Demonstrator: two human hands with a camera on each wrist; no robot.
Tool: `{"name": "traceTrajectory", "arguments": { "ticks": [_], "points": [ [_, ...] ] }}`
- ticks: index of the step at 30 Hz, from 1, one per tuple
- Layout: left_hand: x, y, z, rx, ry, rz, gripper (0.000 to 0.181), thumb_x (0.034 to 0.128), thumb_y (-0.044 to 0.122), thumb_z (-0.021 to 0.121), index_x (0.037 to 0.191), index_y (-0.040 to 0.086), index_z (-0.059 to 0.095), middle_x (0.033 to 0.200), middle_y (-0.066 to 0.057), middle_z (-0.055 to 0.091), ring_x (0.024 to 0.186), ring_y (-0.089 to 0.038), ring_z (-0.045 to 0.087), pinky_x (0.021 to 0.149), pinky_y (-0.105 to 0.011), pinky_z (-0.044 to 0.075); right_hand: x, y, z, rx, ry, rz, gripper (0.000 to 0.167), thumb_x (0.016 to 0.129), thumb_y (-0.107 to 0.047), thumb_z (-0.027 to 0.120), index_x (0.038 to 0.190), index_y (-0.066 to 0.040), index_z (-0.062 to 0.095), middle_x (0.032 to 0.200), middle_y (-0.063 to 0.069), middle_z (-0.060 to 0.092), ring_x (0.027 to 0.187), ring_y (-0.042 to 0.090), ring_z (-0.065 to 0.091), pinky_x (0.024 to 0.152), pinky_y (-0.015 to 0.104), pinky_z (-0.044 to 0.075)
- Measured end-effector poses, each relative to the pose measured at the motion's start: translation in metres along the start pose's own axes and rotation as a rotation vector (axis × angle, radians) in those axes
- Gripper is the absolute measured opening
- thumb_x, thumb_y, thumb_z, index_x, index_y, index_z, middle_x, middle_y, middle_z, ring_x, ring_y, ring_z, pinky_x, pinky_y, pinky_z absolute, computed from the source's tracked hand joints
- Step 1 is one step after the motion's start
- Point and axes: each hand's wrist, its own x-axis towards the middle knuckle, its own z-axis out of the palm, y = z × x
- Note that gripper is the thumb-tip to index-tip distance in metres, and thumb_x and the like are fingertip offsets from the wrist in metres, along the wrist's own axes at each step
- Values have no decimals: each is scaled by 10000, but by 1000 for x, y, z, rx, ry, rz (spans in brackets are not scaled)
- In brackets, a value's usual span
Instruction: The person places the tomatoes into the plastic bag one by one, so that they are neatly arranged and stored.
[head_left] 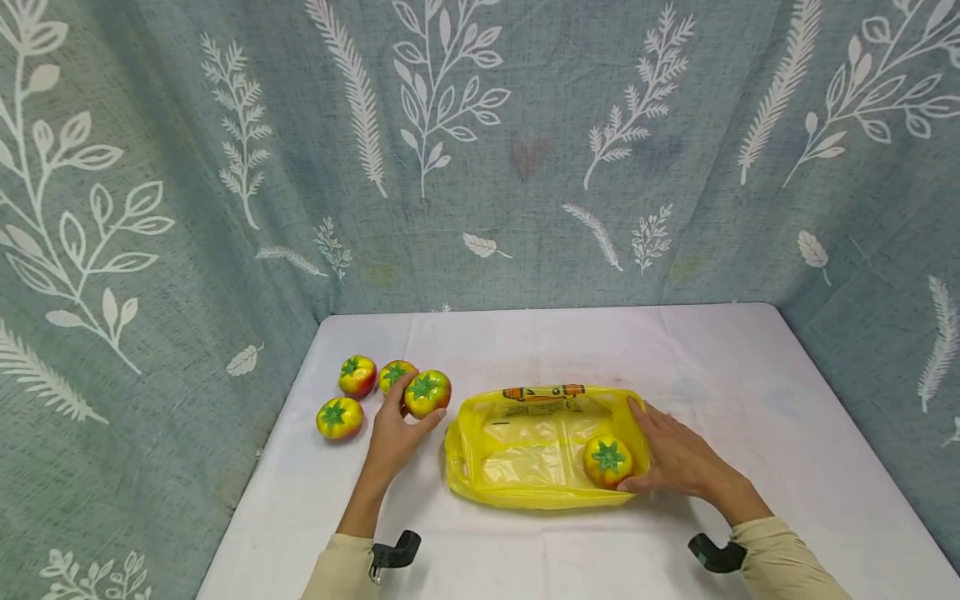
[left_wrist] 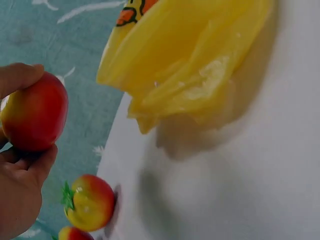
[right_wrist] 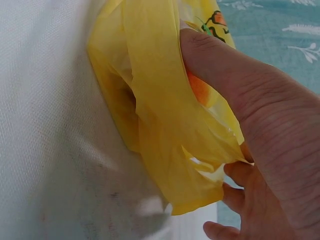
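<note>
My left hand (head_left: 396,433) grips a glossy red-and-yellow tomato (head_left: 427,393) with a green leafy top, held just left of a yellow plastic bag (head_left: 540,498). In the left wrist view, the thumb and fingers wrap around that tomato (left_wrist: 37,112), raised off the table. The bag lies with its mouth spread wide, and another tomato (head_left: 607,461) sits inside at its right end. There my right hand (head_left: 678,454) holds the bag's edge. The right wrist view shows the thumb (right_wrist: 215,57) inside the rim, with the other fingers curled outside by the handle.
On the left of the white table (head_left: 540,550) lie a tomato (head_left: 357,376) at the back, one (head_left: 340,418) nearer the front, and one (head_left: 395,375) partly behind the left hand. Patterned blue-green curtains (head_left: 525,242) stand behind and along both sides.
</note>
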Motion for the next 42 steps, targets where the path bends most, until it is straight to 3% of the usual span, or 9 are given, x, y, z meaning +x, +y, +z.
{"name": "traceTrajectory", "arguments": {
  "ticks": [12,20,42],
  "points": [
    [17,32,14,2,-137,130,782,856,145,818,1516,67,405,1470,-189,462,1281,-341,531,1107,-499,410,1,1,1,4,15,-14,1315,654,-696,829,1569,40,239,1551,322,330,1369,509,391,1099,669,320],
    [24,47,27,6,-210,174,783,850,152,824,1510,67,413,1445,-165,510,1248,-303,548,1099,-484,428,0,1,-1,2,8,-8,1313,663,-691,828,1570,44,228,1554,323,326,1380,500,384,1115,656,308],
    [27,65,72,78,-435,257,757,852,167,824,1496,89,433,1406,-79,533,1100,-189,565,944,-361,518,-3,2,-1,-1,6,-7,1308,667,-693,822,1570,42,227,1549,316,339,1381,491,390,1120,647,307]
  ]
}}
